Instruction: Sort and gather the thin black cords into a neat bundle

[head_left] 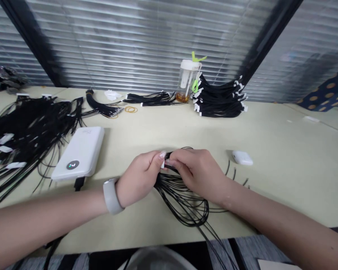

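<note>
Bottle [188,77], amber liquid [182,98] at bottom, cords [186,202] held

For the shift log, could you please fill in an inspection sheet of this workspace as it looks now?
Surface: pale table, smooth top.
Job's things: cable bundle, thin black strands, looped on the table.
Clutter: power bank left; earbud case right; bottle and rubber bands at the back.
Grippers: left hand and right hand both pinch the cable bundle's white-tagged end.
Cables: loose cable pile left; tied stack at the back.
Surroundings: window blinds behind the table.
</note>
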A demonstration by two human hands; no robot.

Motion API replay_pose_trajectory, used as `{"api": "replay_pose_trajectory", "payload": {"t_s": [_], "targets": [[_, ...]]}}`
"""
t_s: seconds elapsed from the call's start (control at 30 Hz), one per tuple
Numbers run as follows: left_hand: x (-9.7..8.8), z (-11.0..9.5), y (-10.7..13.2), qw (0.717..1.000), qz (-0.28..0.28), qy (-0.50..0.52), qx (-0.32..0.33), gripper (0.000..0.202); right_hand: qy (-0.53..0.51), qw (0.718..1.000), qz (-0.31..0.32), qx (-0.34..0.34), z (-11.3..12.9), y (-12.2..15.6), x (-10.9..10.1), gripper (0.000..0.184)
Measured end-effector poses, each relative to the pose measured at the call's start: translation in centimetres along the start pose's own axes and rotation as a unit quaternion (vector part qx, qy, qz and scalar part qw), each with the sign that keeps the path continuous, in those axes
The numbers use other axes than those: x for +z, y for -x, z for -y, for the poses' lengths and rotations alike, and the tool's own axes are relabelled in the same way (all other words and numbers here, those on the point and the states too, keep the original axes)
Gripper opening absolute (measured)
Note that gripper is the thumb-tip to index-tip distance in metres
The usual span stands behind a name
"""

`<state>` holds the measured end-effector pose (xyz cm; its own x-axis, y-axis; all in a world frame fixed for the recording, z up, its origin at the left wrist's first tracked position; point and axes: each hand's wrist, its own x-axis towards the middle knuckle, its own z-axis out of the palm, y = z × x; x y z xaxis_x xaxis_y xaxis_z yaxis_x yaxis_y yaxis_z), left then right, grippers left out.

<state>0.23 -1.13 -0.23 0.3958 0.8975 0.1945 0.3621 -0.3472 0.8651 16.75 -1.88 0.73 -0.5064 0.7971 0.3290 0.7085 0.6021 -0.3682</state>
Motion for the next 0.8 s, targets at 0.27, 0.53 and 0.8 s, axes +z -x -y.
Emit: {"api": "replay_pose_trajectory", "payload": {"t_s": [0.27,0.53,0.8], "targets": [[-0.1,-0.2,-0.1,0.999,-0.017,0.025,-0.042,0.035,0.055,0.998,0.008,-0.017,-0.4,-0.7,-0.7,0.020],[-0.2,0.5,-0.1,0.978,-0.073,0.111,-0.162,0.042,0.115,0.991,-0.037,0.056,-1.7,-0.5,-3.5,0.020],[-0.3,0.6,-0.5,0.974,-0.129,0.085,-0.164,0.040,0.285,0.945,0.084,0.137,0.6,1.0,-5.2,0.054]]}}
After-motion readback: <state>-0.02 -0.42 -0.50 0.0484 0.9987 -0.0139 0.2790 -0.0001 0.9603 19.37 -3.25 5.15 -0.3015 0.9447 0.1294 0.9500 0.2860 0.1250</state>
